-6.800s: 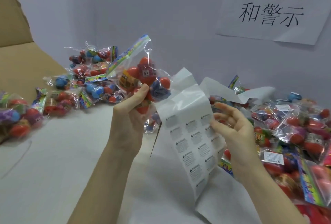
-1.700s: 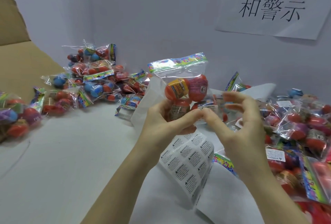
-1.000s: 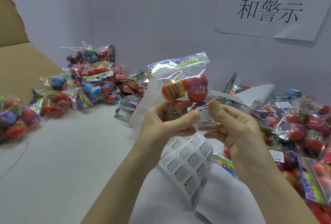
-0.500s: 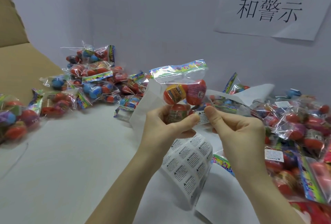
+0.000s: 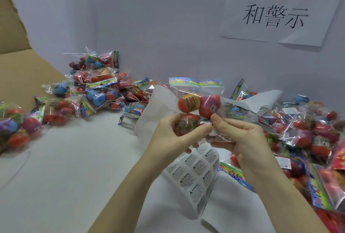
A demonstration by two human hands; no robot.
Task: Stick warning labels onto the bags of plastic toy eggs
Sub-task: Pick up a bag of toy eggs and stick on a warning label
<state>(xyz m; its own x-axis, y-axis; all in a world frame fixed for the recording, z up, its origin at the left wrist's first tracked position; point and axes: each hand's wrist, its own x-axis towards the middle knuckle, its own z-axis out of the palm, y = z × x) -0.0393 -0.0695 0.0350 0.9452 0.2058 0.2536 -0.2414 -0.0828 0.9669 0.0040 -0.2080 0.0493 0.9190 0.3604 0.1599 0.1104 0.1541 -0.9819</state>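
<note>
Two bare hands meet over the middle of the white table (image 5: 74, 167), both closed on one clear bag of toy eggs (image 5: 197, 102). The left hand (image 5: 173, 137) curls round the bag's lower left part, thumb stretched across the front over a red egg, and the same hand also holds the sheet of warning labels (image 5: 194, 173), whose printed rows hang down below the palm while its blank backing paper rises behind the bag. The right hand (image 5: 240, 137) pinches the bag's lower right corner, thumb on the front and fingers curled behind; a small white warning label (image 5: 215, 130) shows on the plastic right beside the thumb tip. The bag is held upright above the table, its colourful header strip on top, with an orange egg and a red egg visible above the thumbs.

To the left and behind lies a heap of bagged eggs (image 5: 93, 87). To the right lies another heap (image 5: 308, 130), several of whose bags carry white labels. A cardboard flap (image 5: 16, 68) stands at the far left, and a paper sign with Chinese characters (image 5: 276, 9) hangs on the wall.
</note>
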